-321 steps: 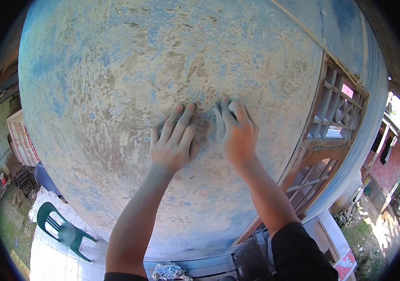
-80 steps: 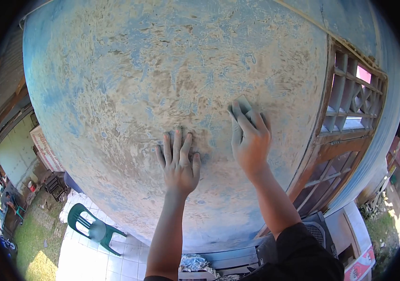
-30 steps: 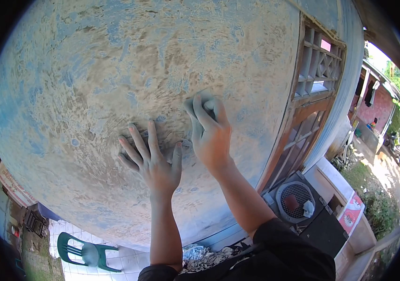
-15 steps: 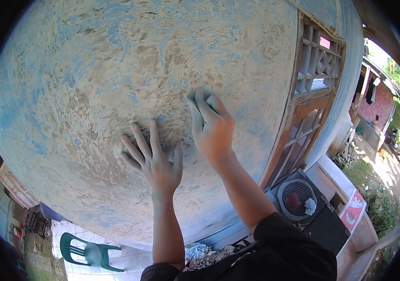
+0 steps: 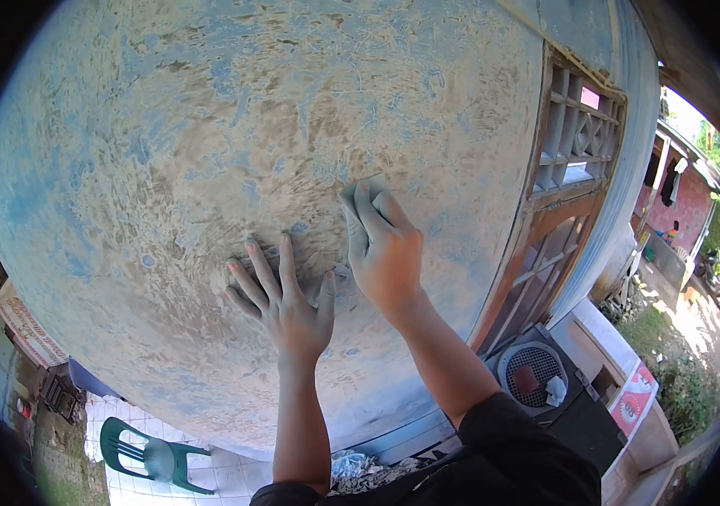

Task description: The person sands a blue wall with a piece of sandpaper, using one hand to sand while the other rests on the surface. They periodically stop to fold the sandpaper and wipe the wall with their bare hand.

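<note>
Fingers of the right hand (image 5: 387, 257) curl round a small flat grey piece (image 5: 376, 181), pressing it to the patchy blue wall (image 5: 208, 169) at centre frame! Left hand (image 5: 288, 319), just lower and to the left, lies spread on that wall, gripping nothing visible. Out to the lower left, a green chair (image 5: 159, 460); lower right, a black speaker (image 5: 577, 426); upper right, a latticed window (image 5: 581, 131).

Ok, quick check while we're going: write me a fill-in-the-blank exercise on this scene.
The hand spread open on the wall is the ____ one.
The latticed window lies toward the person's ____ side.
The chair on the tiled floor is ____ in colour.

Missing words: left; right; green.
</note>
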Demonstrator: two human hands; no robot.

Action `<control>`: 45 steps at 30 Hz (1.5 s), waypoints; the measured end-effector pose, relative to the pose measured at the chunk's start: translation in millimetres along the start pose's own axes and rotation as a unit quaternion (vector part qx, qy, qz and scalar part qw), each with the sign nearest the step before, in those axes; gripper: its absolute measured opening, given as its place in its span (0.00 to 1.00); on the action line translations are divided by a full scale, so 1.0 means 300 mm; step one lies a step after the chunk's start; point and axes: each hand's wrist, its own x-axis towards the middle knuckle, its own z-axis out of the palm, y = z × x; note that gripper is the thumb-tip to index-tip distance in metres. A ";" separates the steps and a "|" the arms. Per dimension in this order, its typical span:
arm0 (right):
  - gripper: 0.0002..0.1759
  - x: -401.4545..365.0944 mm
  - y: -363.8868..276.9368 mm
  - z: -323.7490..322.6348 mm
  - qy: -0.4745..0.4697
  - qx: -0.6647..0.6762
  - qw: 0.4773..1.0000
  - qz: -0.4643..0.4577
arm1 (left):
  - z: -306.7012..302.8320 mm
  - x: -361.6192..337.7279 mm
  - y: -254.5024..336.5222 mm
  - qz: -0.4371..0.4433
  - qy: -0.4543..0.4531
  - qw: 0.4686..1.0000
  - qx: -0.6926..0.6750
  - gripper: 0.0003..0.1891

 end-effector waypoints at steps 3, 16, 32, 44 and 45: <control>0.21 -0.102 0.013 -0.006 0.009 0.005 1.000 0.007 | -0.002 0.001 0.007 -0.001 0.001 1.000 -0.007 0.46; 0.21 -0.116 0.031 0.009 0.049 0.016 0.999 -0.004 | 0.003 -0.004 0.018 -0.016 0.021 0.998 -0.054 0.43; 0.15 -0.126 0.046 -0.171 -0.173 0.328 0.879 0.301 | -0.046 0.009 0.066 -0.008 0.035 0.995 -0.092 0.38; 0.19 -0.257 0.082 -0.234 -0.124 0.658 0.589 0.453 | -0.079 -0.034 0.189 -0.080 -0.049 0.853 -0.513 0.14; 0.18 -0.248 0.068 -0.245 -0.111 0.671 0.586 0.440 | -0.069 -0.040 0.194 -0.132 -0.028 0.814 -0.565 0.12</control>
